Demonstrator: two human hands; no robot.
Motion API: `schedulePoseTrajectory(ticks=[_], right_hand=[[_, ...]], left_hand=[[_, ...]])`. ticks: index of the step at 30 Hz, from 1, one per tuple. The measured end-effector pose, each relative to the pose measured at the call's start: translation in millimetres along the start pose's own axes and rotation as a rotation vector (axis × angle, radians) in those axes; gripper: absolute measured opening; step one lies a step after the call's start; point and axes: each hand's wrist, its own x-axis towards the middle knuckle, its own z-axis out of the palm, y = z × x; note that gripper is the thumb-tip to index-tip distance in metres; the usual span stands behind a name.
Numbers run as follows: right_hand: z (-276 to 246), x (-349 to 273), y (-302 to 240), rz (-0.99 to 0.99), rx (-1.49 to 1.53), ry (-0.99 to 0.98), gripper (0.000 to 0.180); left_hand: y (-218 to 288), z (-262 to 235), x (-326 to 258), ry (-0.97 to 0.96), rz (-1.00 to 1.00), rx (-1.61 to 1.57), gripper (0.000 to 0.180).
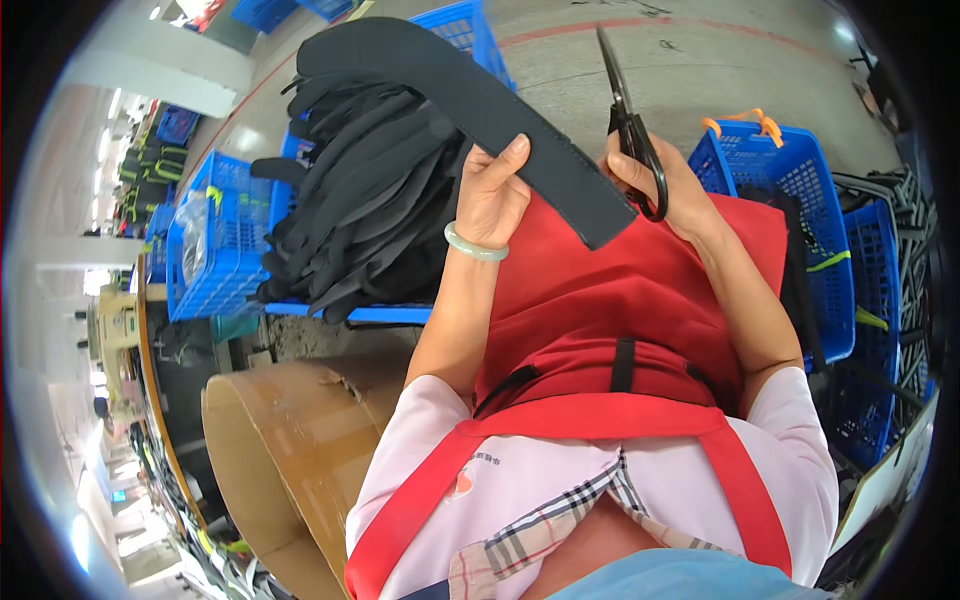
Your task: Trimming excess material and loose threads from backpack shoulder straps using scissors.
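Note:
A long black padded strap piece [480, 95], curved at its far left end and cut square at the near right end, is gripped by my left hand [497, 190]. The thumb lies on top of it, and the other fingers are hidden beneath. In my right hand [665, 180] is a pair of black-handled scissors [628, 125], blades pointing up and away, beside the strap's square end. The blades look closed together and apart from the strap. A large heap of similar black strap pieces [365, 200] lies just left of my left hand.
The heap rests in a blue crate [390, 314]. Another blue crate [225, 235] stands to its left, and more blue crates [815, 165] stand at right. A cardboard drum [290, 440] sits at lower left. My red apron [620, 290] spreads across my lap.

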Motion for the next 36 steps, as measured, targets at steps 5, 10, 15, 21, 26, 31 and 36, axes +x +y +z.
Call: schedulePoseTrajectory(ticks=[5, 10, 15, 21, 26, 31, 36], right_hand=[[-27.9, 13.6, -3.9, -0.109, -0.189, 0.116, 0.020], [-50.6, 45.9, 7.2, -0.165, -0.323, 0.286, 0.018], [-65.8, 36.4, 4.2, 0.023, -0.564, 0.259, 0.039], [-76.1, 3.4, 38.8, 0.127, -0.672, 0.024, 0.065], [-75.4, 10.4, 42.6, 0.204, -0.647, 0.043, 0.068], [-68.2, 12.7, 40.6, 0.157, -0.652, 0.015, 0.066], [-70.9, 16.1, 41.9, 0.211, -0.695, 0.001, 0.061]], left_hand=[[-26.6, 22.3, 51.3, 0.020, -0.007, 0.109, 0.013], [-58.3, 8.8, 91.8, -0.041, -0.092, 0.288, 0.017], [-63.0, -19.6, 110.0, -0.027, -0.130, 0.302, 0.021], [-60.3, -44.9, 111.7, 0.043, -0.138, 0.247, 0.020], [-61.1, -47.0, 112.9, 0.070, -0.128, 0.237, 0.019], [-63.0, -49.4, 108.5, 0.053, -0.134, 0.244, 0.017], [-63.8, -48.7, 107.4, 0.077, -0.146, 0.223, 0.018]])
